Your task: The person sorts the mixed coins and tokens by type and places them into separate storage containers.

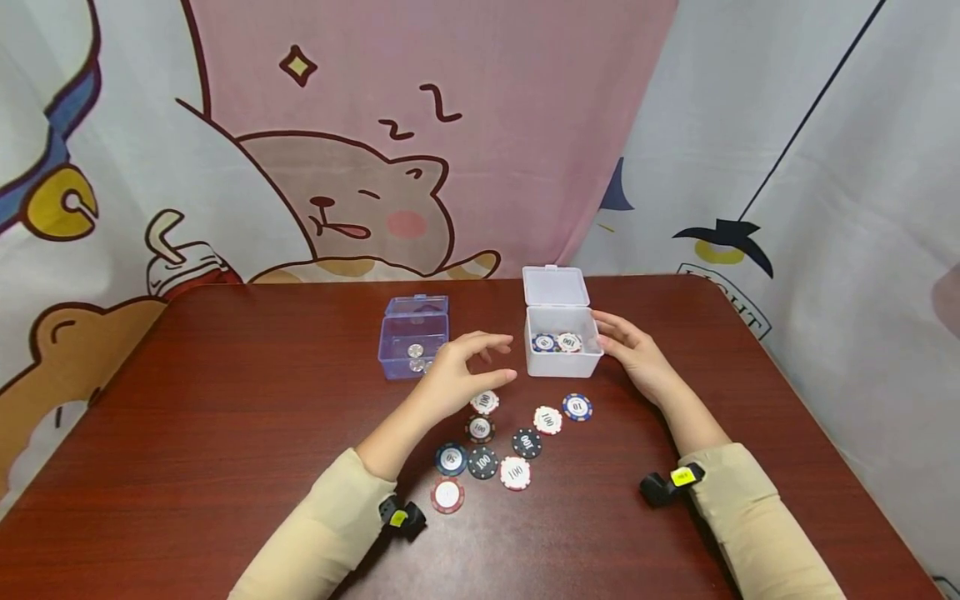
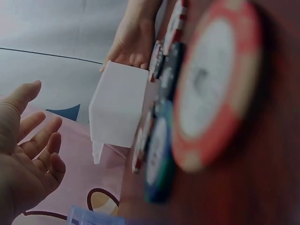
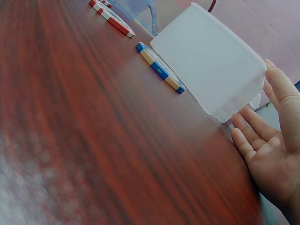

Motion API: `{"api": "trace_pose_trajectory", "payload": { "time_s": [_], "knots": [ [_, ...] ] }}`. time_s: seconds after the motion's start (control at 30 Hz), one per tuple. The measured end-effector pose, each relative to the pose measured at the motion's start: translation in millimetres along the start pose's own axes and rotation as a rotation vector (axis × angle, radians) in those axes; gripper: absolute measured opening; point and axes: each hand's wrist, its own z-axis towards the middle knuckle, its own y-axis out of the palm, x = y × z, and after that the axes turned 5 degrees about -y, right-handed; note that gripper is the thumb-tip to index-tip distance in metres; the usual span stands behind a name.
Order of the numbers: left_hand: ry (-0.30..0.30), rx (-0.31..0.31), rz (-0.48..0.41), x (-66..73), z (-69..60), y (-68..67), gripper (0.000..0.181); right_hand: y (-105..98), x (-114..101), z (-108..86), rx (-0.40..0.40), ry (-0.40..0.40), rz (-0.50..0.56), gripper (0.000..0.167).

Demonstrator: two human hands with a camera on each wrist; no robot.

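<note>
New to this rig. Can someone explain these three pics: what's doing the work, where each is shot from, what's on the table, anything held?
No machine here: a person works with two bare hands. The wide picture comes from a camera on the head, looking forward and down. The other two come from cameras worn on each wrist, the small black devices at the sleeves.

On the brown table lie nine loose poker chips. Behind them stand two boxes with lids open: a blue see-through box with small clear discs in it, and a white box with chips inside.

Nothing is gripped. The left hand hovers between the boxes, fingers loosely bent; the right hand touches the white box's side.
</note>
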Motion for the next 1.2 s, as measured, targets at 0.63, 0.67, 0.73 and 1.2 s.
{"api": "trace_pose_trajectory", "payload": {
  "time_s": [0.63,0.67,0.73,1.2],
  "knots": [
    [-0.032,-0.076,-0.009,-28.7,-25.8,-6.4,0.040,1.3,-2.3,-0.5,-0.001,-0.026,0.037,0.046],
    [-0.034,-0.077,-0.015,-30.5,-26.9,-6.4,0.040,1.5,-2.6,-0.4,-0.002,-0.022,0.034,0.046],
    [-0.038,-0.074,-0.019,-33.8,-29.3,-6.5,0.039,2.0,-3.2,-0.2,-0.003,-0.018,0.034,0.046],
    [-0.135,-0.097,-0.020,-45.5,-36.8,-9.4,0.038,1.7,-3.3,-0.1,0.001,-0.008,0.029,0.047]
  ]
}}
